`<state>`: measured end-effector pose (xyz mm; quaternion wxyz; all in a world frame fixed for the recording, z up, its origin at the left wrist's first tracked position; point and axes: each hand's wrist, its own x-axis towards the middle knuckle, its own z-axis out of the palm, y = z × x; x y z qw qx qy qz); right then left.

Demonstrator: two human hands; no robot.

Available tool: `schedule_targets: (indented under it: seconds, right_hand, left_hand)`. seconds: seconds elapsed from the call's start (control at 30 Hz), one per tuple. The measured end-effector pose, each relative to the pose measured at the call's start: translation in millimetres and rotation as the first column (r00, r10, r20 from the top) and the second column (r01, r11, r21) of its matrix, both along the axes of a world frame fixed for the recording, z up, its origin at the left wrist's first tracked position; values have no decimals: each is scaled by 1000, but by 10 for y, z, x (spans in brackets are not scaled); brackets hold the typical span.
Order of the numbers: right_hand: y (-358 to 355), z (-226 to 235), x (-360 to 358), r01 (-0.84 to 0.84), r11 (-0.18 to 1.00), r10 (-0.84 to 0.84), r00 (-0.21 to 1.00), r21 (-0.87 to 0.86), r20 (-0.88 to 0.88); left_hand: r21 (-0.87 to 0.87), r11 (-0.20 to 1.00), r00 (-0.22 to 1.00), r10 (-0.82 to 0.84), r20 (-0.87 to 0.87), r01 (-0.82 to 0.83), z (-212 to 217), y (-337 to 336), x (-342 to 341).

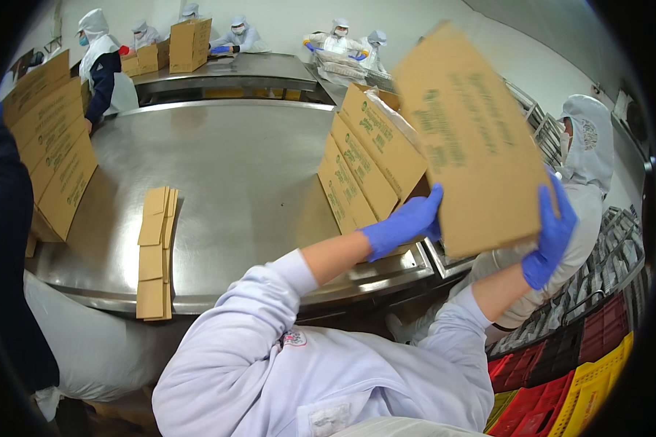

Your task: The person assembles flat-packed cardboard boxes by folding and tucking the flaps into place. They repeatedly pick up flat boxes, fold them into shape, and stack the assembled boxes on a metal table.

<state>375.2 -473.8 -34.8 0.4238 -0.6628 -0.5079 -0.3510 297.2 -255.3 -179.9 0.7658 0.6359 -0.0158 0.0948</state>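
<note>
Apparent step: manual positioning. A tilted cardboard piece (474, 153) is held up beside other cardboard (353, 182) on the steel surface (233, 167); the left hand (407, 223) grips one edge, the right hand (552, 244), fingers spread, steadies the opposite; the next move likely calls for two-sided support.

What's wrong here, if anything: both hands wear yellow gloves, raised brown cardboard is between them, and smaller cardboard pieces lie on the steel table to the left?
Glove colour is wrong: the head view shows blue gloves on the left hand and right hand, not yellow. Raised brown cardboard is between them, and smaller cardboard pieces lie on the steel table to the left.
</note>
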Motion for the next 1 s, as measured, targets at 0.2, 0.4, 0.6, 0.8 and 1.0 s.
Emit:
schedule_targets:
  seconds: [0.2, 0.4, 0.6, 0.8, 1.0]
  right_hand:
    - [1485, 98, 801, 80, 982, 11, 882, -172, 472]
    - [2235, -235, 90, 127, 946, -68, 978, -297, 199]
    - [2106, -277, -482, -196, 956, 83, 894, 217, 441]
    - [2761, -996, -1570, -868, 466, 864, 489, 172, 123]
    - [2979, -1410, -2219, -978, 195, 973, 183, 75, -141]
  left_hand:
    - [297, 953, 983, 2, -183, 53, -31, 191, -378]
    - [478, 851, 914, -4, -405, 216, -157, 388, -835]
    - [358, 926, 882, 264, -391, -119, -387, 637, -1680]
    - [554, 476, 403, 878, -258, -683, -461, 459, -2834]
    - [725, -686, -492, 649, 580, -49, -598, -989, -3900]
